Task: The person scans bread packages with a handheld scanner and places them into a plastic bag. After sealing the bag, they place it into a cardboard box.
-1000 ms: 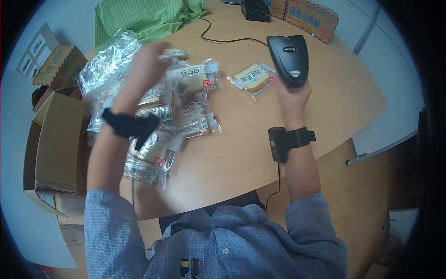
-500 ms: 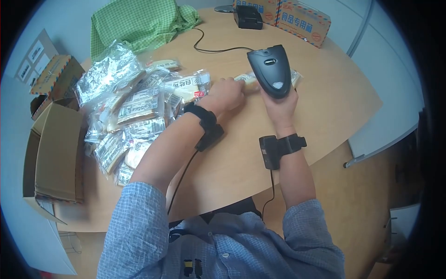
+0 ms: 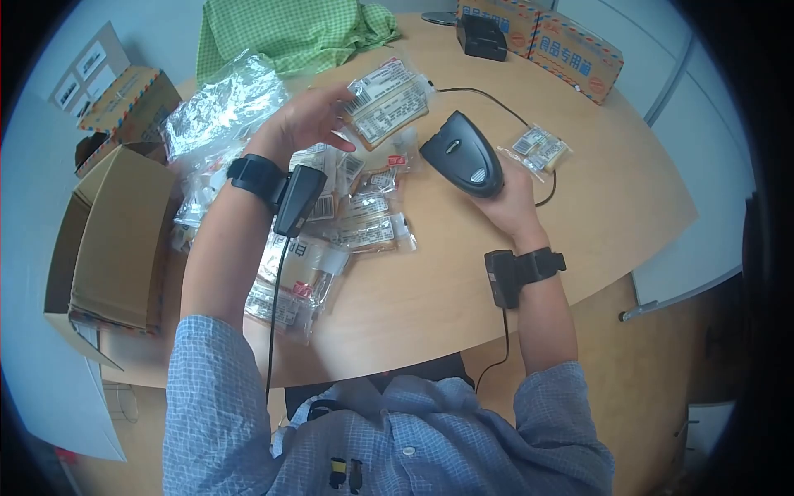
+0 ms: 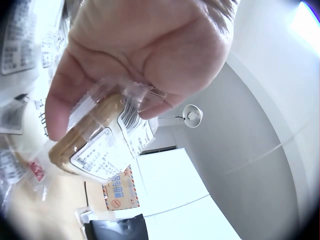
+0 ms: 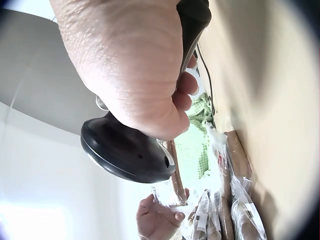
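My left hand (image 3: 310, 120) pinches a clear-wrapped bread slice (image 3: 389, 103) between thumb and fingers, above the pile's right side. Its barcode label shows in the head view; the left wrist view has its brown crust edge and white labels. Wrapped around the handle of a black barcode scanner (image 3: 463, 153) is my right hand (image 3: 514, 202). The scanner's head points up and left toward the held bread, with a gap between them. Another wrapped bread slice (image 3: 539, 150) lies on the table just beyond my right hand.
Wrapped bread slices (image 3: 368, 207) are heaped on the table's left half, with crinkled clear plastic (image 3: 223, 103) behind. An open cardboard box (image 3: 120, 240) stands left. Green checked cloth (image 3: 281, 37), a black cradle (image 3: 481, 39) and printed boxes (image 3: 575, 58) sit at the back. A cable (image 3: 475, 91) crosses the table.
My left hand went from the pile to the bread slice near the scanner, then came back left, lifting a wrapped slice. The scanner has turned to point further left.
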The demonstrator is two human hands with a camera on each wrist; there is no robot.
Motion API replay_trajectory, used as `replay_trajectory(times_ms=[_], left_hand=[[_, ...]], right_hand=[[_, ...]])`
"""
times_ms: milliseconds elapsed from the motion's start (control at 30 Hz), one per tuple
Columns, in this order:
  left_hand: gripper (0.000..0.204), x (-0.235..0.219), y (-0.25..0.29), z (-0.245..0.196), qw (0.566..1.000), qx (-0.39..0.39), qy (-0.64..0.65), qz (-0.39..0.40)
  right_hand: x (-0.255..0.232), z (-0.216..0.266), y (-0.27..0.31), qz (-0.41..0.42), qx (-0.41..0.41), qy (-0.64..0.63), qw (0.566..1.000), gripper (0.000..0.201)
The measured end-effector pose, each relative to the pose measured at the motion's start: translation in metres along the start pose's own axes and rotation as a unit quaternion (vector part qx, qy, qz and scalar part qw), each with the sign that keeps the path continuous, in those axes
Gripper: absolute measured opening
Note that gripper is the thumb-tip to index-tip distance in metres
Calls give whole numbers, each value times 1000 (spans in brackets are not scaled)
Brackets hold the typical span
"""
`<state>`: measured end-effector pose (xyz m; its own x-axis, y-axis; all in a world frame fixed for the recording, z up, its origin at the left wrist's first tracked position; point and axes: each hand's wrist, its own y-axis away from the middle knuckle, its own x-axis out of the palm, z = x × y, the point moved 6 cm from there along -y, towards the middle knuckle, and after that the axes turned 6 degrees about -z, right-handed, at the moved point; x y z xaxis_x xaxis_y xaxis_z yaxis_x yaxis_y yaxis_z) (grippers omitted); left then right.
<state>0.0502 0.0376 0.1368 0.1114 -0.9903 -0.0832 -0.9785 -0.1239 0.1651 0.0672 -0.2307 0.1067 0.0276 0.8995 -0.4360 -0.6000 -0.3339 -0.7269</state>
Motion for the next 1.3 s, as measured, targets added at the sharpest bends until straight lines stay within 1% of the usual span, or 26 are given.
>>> replay_trajectory(times_ms=[67,133,200,267,367,500,533,600,667,700,767,800,833,867,900,933,967,1067,1100,1133,1167,1200,1233,1267,1300], left_hand=[[41,2,10,0,1000,6,-10,23],[41,3,17,-2,999,20,-16,20],[42,5,21,0,999,8,-24,26],[42,9,24,2,1000,8,-28,12],[42,25,26,9,998,-6,-12,54],[39,34,23,15,999,-11,-14,46],[41,36,27,10,998,7,-12,56],[45,29,28,2,998,40,-23,31],[49,14,32,-12,993,106,-55,-21],[51,6,34,-19,987,138,-74,-48],[48,-6,48,-35,967,196,-114,-116],[45,-19,51,-43,936,249,-192,-159],[42,-32,54,-51,893,294,-268,-210],[39,-37,51,-49,841,283,-396,-236],[37,-43,46,-47,771,270,-515,-259],[35,-49,50,-34,709,172,-635,-254],[35,-46,50,-34,708,181,-636,-247],[38,-36,38,-23,683,111,-701,-173],[38,-30,31,-22,683,112,-704,-158],[38,-13,21,-27,705,150,-678,-142],[37,6,10,-34,734,198,-638,-124],[37,28,0,-39,764,249,-587,-99],[37,51,-12,-41,784,281,-550,-64],[37,75,-23,-40,795,301,-526,-25],[34,99,-35,-35,786,303,-537,31]], right_hand=[[3,4,1,9,-10,4,1000,41],[4,8,0,14,-18,2,1000,41],[7,13,1,19,-17,-7,1000,41],[11,18,1,23,-15,-17,999,40],[18,38,3,51,-77,0,996,40],[24,35,6,80,-72,22,994,37],[23,34,6,65,-69,23,995,35],[21,31,5,49,-66,24,996,33],[18,28,3,16,-62,20,998,33],[17,26,4,14,-59,21,998,33],[17,24,3,5,-59,24,998,33],[15,23,3,-1,-54,28,998,33],[14,24,3,1,-57,18,998,34],[14,26,3,3,-59,10,998,34],[11,29,3,-13,-75,11,997,35],[10,29,2,-21,-69,19,997,35],[9,29,2,-24,-73,7,997,35],[6,30,1,-33,-73,-3,997,36],[3,29,1,-53,-75,-4,996,34],[1,28,0,-72,-78,-6,994,33],[-1,28,0,-73,-78,-3,994,33],[-5,26,0,-90,-63,-5,994,32],[-9,23,0,-107,-49,-7,993,32],[-10,21,-1,-109,-53,-5,993,32],[-14,19,-1,-148,-67,-10,987,31]])
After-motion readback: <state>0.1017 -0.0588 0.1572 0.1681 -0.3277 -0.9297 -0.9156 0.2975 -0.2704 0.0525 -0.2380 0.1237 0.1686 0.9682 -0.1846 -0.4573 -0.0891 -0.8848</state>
